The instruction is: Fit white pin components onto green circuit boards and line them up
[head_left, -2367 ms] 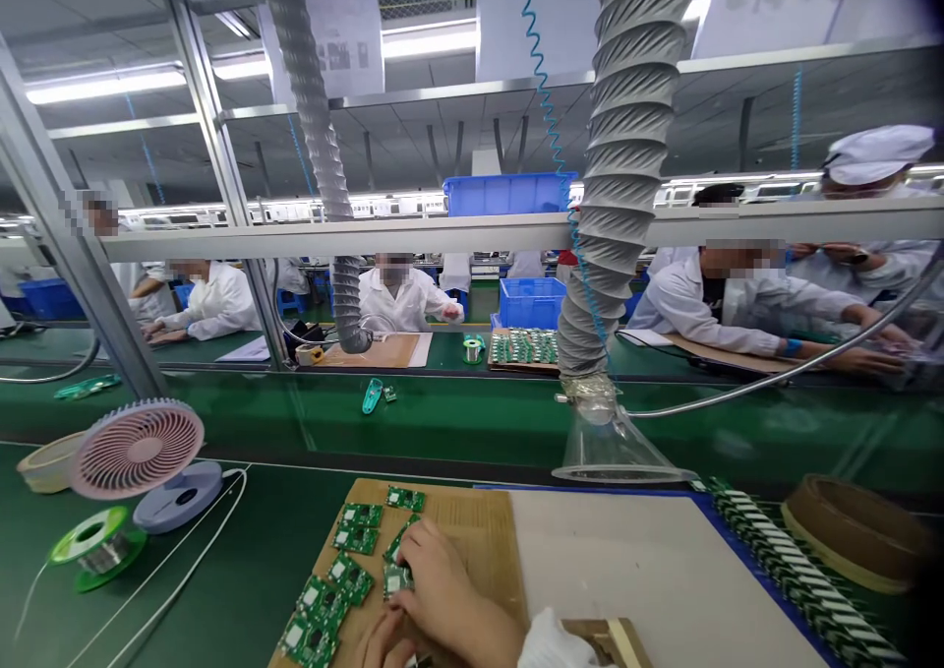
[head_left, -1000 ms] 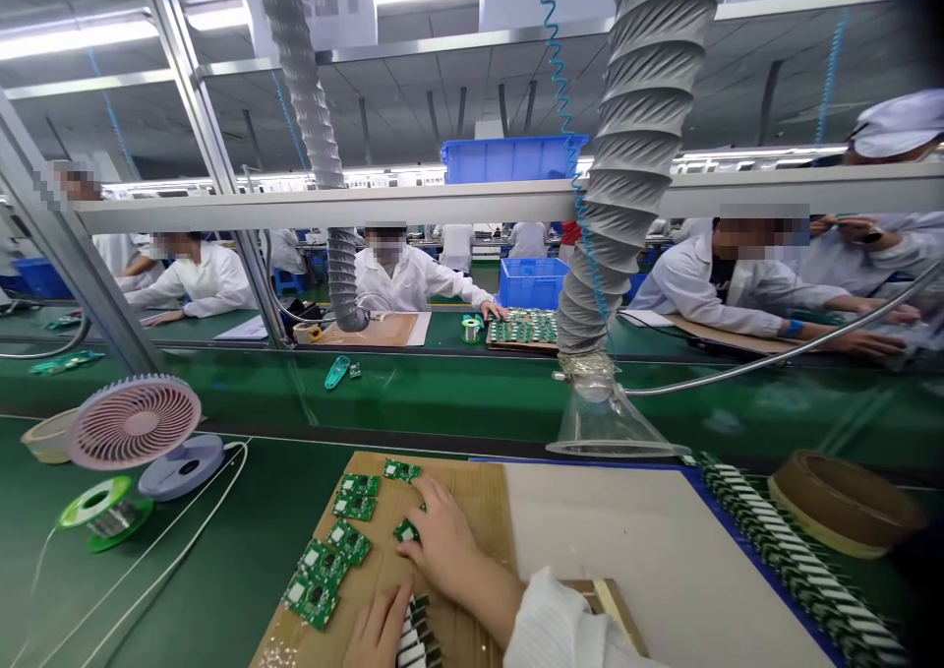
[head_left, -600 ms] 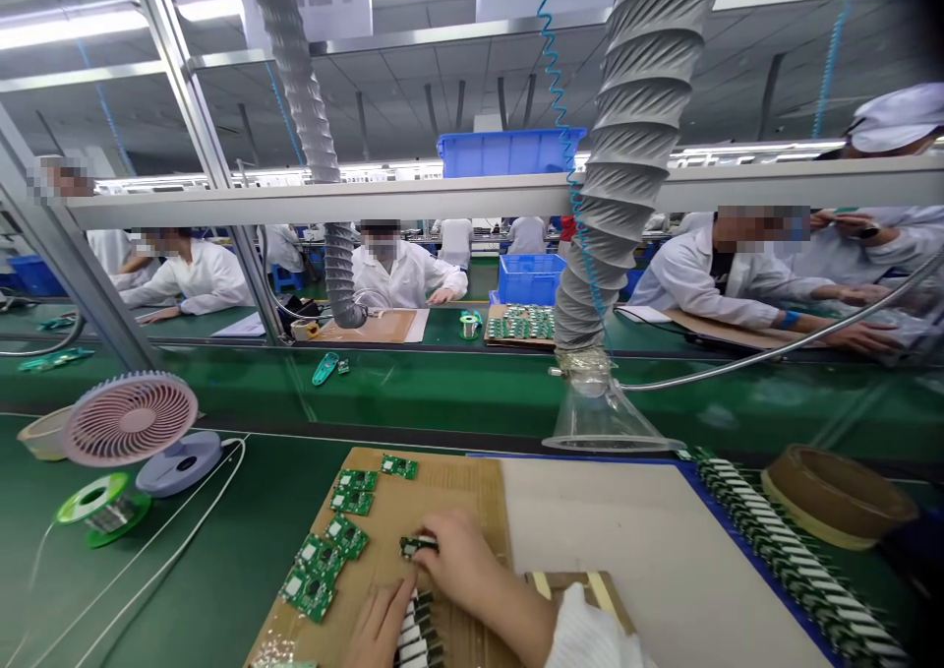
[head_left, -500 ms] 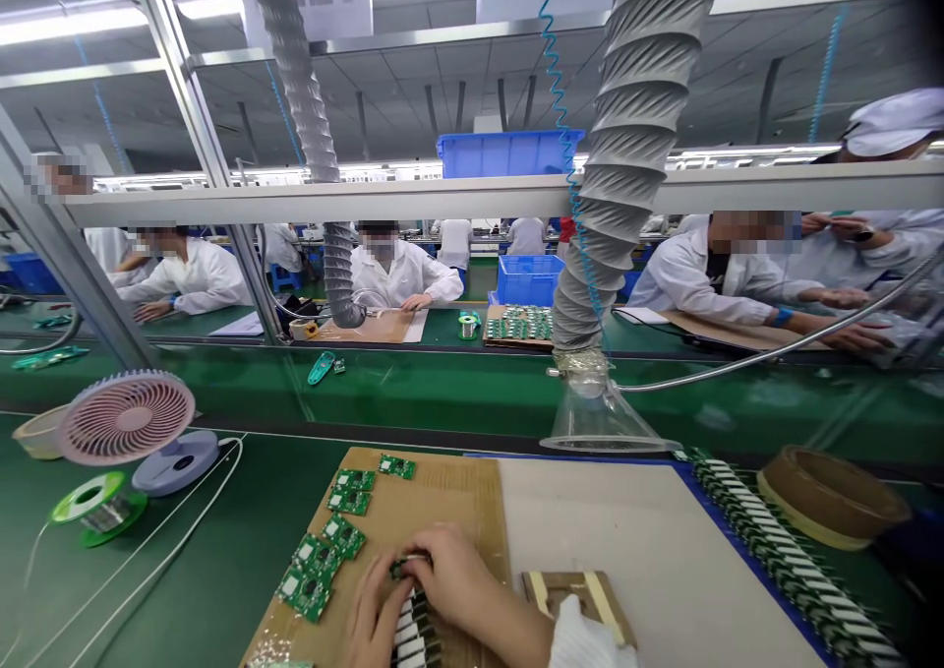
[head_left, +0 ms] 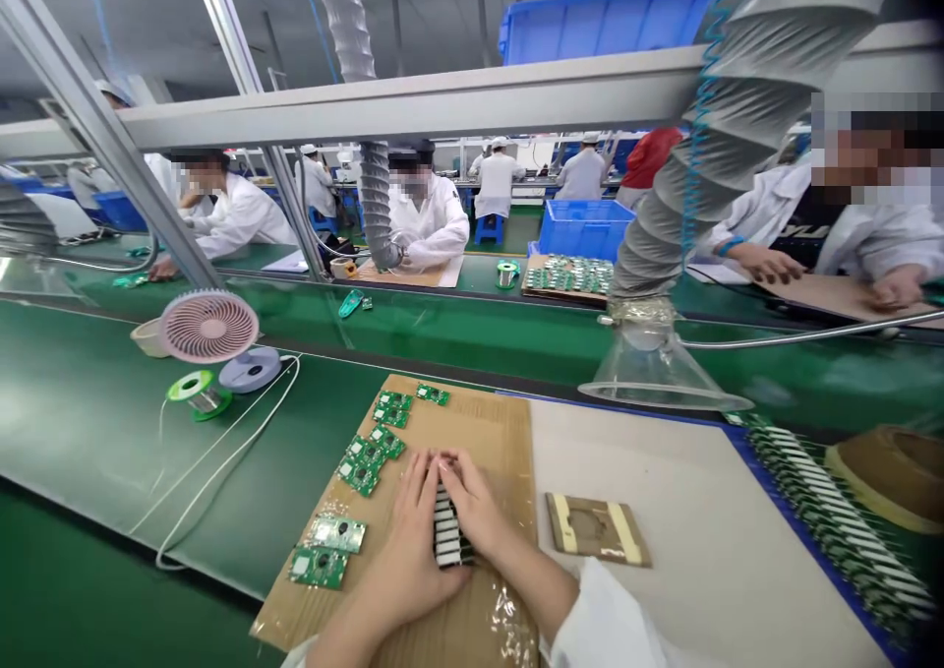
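Note:
On a brown cardboard sheet (head_left: pixel 508 442), a row of parts with white faces and dark edges (head_left: pixel 446 530) sits between my two hands. They look like small circuit boards lined up in a stack. My left hand (head_left: pixel 413 530) wraps round the near and left sides, thumb along the near end. My right hand (head_left: pixel 472 501) grips the right side, its fingertips meeting the left ones at the far end. The fingers hide part of the row. Loose green circuit boards (head_left: pixel 361 463) lie left of my hands, with more green boards (head_left: pixel 319 567) nearer to me.
Right of my hands lies a brown fixture with yellow strips (head_left: pixel 597 528). A long row of boards (head_left: pixel 833 520) and a tape roll (head_left: pixel 896 471) are farther right. An extraction hood (head_left: pixel 656 368) hangs ahead; a fan (head_left: pixel 209 327) and solder spool (head_left: pixel 198 394) stand left. Co-workers sit opposite.
My view has tilted down and turned left. My right hand has moved from over the far end of the row to its right side, and both hands now close round it.

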The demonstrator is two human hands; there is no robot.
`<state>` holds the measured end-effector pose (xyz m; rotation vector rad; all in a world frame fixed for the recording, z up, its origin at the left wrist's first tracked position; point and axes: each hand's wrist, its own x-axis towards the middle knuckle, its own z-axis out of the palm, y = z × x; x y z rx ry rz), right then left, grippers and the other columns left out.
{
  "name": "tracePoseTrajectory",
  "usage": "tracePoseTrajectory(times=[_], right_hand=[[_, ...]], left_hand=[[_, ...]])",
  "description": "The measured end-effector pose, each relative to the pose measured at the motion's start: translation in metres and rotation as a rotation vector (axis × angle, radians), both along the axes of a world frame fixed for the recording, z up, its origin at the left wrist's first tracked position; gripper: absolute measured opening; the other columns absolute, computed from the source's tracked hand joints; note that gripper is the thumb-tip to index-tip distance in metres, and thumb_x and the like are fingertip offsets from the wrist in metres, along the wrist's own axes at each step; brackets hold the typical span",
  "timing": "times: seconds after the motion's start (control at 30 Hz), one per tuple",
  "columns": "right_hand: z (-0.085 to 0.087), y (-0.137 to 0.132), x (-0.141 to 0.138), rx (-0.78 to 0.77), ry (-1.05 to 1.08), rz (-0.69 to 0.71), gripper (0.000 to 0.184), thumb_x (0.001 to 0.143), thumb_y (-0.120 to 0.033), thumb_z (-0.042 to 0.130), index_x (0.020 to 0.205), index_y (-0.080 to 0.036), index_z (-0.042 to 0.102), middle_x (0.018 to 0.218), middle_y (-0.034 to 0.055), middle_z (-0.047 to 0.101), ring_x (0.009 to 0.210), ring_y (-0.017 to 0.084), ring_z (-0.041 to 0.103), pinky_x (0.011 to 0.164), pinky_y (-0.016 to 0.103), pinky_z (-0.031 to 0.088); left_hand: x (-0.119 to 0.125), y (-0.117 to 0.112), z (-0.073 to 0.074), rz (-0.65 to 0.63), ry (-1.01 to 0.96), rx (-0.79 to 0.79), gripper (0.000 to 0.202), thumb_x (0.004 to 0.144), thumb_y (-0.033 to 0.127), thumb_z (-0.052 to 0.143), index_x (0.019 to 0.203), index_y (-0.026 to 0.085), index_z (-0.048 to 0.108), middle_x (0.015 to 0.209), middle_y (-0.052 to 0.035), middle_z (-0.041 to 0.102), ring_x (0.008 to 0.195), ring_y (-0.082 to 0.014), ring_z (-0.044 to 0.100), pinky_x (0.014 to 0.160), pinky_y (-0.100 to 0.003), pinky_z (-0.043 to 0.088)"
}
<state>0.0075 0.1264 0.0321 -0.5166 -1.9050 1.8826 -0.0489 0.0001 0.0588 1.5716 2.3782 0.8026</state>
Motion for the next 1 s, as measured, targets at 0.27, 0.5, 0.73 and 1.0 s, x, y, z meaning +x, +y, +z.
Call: tracePoseTrajectory(times=[0.27, 0.5, 0.73, 1.0], right_hand=[[-0.008, 0.019, -0.011, -0.136, 0.063, -0.068, 0.047, 0.075, -0.060, 0.062, 0.096, -0.020, 0.054, 0.093, 0.0072, 0.064, 0.089, 0.021, 0.062, 0.087, 0.039, 0.049], [-0.004, 0.025, -0.009, -0.143, 0.049, -0.053, 0.050, 0.068, -0.056, 0.069, 0.097, -0.019, 0.052, 0.096, 0.0069, 0.062, 0.079, 0.018, 0.062, 0.082, 0.040, 0.052], [0.011, -0.007, 0.028, -0.023, -0.062, 0.056, 0.069, 0.089, -0.065, 0.040, 0.141, -0.020, 0.033, 0.152, 0.0092, 0.030, 0.141, 0.019, 0.025, 0.119, 0.041, 0.016], [0.019, 0.002, 0.023, 0.142, -0.141, 0.162, 0.074, 0.093, -0.062, 0.029, 0.149, -0.015, 0.017, 0.157, 0.0079, 0.012, 0.145, 0.018, 0.011, 0.119, 0.042, 0.015]], left_hand=[[0.001, -0.002, 0.007, 0.064, -0.001, -0.041, 0.106, 0.057, 0.025, 0.068, 0.148, 0.015, 0.015, 0.156, -0.0158, 0.010, 0.144, -0.0364, -0.003, 0.115, -0.060, 0.015], [-0.001, -0.001, 0.010, 0.067, -0.189, -0.073, 0.097, 0.057, 0.027, 0.071, 0.142, 0.010, 0.027, 0.148, -0.0192, 0.027, 0.139, -0.0329, 0.020, 0.116, -0.051, 0.023], [0.003, 0.002, 0.008, 0.043, -0.241, -0.020, 0.102, 0.058, 0.026, 0.070, 0.145, 0.010, 0.019, 0.150, -0.0186, 0.021, 0.141, -0.0310, 0.017, 0.116, -0.048, 0.023], [-0.001, -0.001, 0.006, 0.006, -0.134, -0.066, 0.098, 0.054, 0.026, 0.071, 0.142, 0.012, 0.030, 0.143, -0.0160, 0.035, 0.136, -0.0317, 0.024, 0.114, -0.048, 0.026]])
